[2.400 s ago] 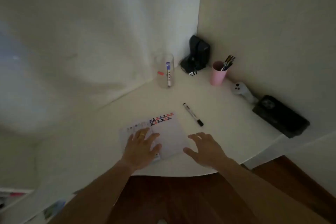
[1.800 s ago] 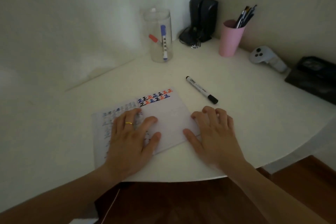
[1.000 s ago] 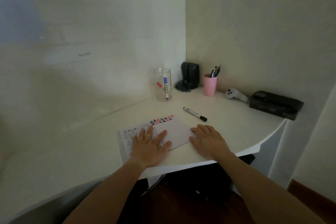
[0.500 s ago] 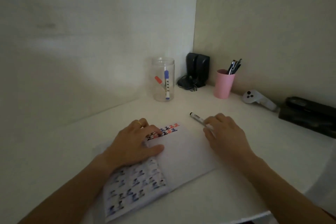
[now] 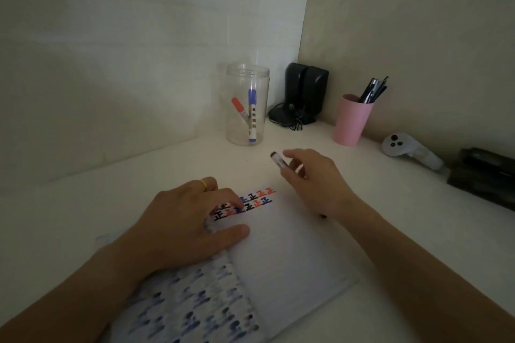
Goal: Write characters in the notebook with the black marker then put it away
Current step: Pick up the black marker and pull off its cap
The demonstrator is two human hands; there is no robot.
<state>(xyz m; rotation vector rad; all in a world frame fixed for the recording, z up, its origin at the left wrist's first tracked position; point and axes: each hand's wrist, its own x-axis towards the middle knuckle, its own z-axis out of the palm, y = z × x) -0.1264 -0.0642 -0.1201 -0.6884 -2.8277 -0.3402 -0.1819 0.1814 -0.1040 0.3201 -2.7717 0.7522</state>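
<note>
Left hand (image 5: 184,227): flat on the notebook (image 5: 278,253), fingers spread, holding nothing, pinning the open pages to the table (image 5: 418,245).
Page: two short rows of black, blue and red characters (image 5: 248,202) near the top edge; rest of the right page blank.
Right hand (image 5: 315,181): fingers closed around the black marker (image 5: 278,160), just beyond the notebook's top right corner; lifted or resting, cannot tell.
Cap: hidden under the hand.
Jar (image 5: 247,104): holds red and blue markers; likely put-away spot.
Progress: early; writing and stowing left.

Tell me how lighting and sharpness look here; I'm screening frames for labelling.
Head view: dim and underexposed, no glare; wide-angle bending of the walls; the black-capped white marker in the right hand is slightly blurred; characters on the open white notebook stay legible.
</note>
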